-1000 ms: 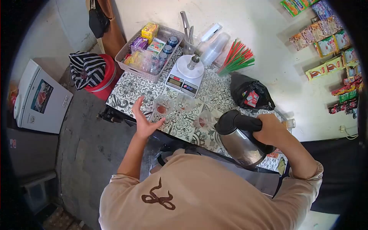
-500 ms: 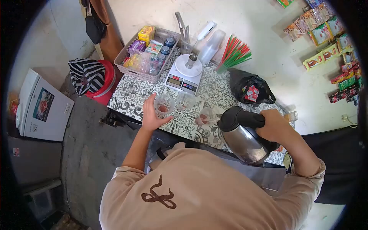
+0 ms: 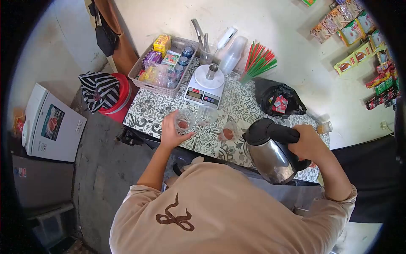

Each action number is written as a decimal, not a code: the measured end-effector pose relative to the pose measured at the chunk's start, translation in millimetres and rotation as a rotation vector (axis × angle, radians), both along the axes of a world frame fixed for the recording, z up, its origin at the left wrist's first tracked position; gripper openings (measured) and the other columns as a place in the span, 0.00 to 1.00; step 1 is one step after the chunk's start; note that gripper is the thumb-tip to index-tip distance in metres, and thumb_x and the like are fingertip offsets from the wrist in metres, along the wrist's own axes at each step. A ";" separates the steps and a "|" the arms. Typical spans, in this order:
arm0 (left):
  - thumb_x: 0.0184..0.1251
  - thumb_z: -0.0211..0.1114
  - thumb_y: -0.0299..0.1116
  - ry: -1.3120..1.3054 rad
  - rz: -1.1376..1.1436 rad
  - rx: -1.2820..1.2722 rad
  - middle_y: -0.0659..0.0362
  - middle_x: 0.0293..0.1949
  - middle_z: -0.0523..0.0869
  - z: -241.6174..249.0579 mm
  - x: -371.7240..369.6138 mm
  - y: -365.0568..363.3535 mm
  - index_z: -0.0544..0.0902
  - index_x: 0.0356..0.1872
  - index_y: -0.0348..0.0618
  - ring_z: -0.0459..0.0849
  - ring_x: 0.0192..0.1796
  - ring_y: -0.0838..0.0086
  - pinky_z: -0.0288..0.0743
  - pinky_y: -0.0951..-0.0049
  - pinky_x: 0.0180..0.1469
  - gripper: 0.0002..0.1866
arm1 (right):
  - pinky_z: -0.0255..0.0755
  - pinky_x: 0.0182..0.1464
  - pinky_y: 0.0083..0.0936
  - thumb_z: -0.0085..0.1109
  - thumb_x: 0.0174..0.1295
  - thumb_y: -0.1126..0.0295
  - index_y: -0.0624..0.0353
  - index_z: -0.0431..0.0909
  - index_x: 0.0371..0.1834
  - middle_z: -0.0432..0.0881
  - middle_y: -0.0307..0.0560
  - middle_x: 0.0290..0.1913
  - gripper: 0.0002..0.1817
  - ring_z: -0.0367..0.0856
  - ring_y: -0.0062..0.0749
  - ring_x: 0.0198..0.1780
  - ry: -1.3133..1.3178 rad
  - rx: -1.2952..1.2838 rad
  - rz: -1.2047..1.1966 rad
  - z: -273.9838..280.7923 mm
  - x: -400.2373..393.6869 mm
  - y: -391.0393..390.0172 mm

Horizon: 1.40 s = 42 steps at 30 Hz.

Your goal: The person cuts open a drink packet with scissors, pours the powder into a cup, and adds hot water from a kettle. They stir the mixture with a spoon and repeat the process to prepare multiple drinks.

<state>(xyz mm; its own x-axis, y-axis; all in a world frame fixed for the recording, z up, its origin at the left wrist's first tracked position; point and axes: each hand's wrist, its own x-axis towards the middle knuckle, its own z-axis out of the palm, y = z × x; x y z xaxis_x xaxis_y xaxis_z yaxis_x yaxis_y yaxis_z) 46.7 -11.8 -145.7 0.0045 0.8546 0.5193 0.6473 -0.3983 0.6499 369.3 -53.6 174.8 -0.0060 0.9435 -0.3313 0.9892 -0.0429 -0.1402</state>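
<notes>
**Kettle right, cups left of its spout**

The right hand (image 3: 311, 144) is clamped on the kettle (image 3: 270, 154) above the surface (image 3: 241, 101). Its spout faces left, nearest the middle cup (image 3: 229, 132). The left hand (image 3: 172, 131) wraps the left cup (image 3: 184, 121).

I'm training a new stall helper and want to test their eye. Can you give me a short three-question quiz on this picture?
1. True or false: the right hand grips the handle of the kettle.
2. Which does the left hand touch? A) the scale B) the leftmost cup C) the basket
3. Fill in: the bundle of red and green straws stands by the ____ bag.

Key
1. True: the kettle is held off the table.
2. B: its fingers wrap the cup with red powder inside.
3. Black.
</notes>
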 end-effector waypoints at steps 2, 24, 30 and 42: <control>0.30 0.78 0.46 -0.018 -0.014 -0.011 0.48 0.52 0.71 0.2 -0.6 0.6 0.64 0.59 0.37 0.69 0.54 0.55 0.61 0.58 0.57 0.50 | 0.73 0.40 0.37 0.59 0.39 0.69 0.64 0.79 0.30 0.80 0.61 0.29 0.13 0.80 0.52 0.36 0.019 0.027 -0.011 1.2 -1.4 -1.1; 0.30 0.78 0.45 -0.107 0.037 -0.016 0.50 0.44 0.76 9.8 -5.2 -3.0 0.68 0.56 0.36 0.73 0.48 0.56 0.64 0.60 0.53 0.46 | 0.72 0.34 0.33 0.58 0.38 0.71 0.68 0.78 0.29 0.79 0.61 0.24 0.14 0.80 0.48 0.29 -0.097 -0.036 0.217 30.0 -93.8 65.5; 0.30 0.78 0.46 -0.128 0.034 -0.036 0.51 0.44 0.77 12.9 -8.8 -4.3 0.68 0.55 0.35 0.74 0.47 0.57 0.66 0.60 0.51 0.46 | 0.72 0.37 0.34 0.58 0.38 0.71 0.69 0.78 0.28 0.79 0.62 0.25 0.14 0.80 0.50 0.31 -0.128 -0.026 0.271 22.4 -108.3 79.6; 0.31 0.77 0.46 -0.122 0.050 -0.009 0.50 0.42 0.76 12.2 -8.3 -5.1 0.69 0.54 0.38 0.74 0.46 0.56 0.67 0.60 0.51 0.44 | 0.72 0.39 0.35 0.59 0.38 0.71 0.71 0.77 0.29 0.79 0.65 0.27 0.15 0.80 0.53 0.34 -0.149 -0.020 0.319 18.2 -114.3 87.6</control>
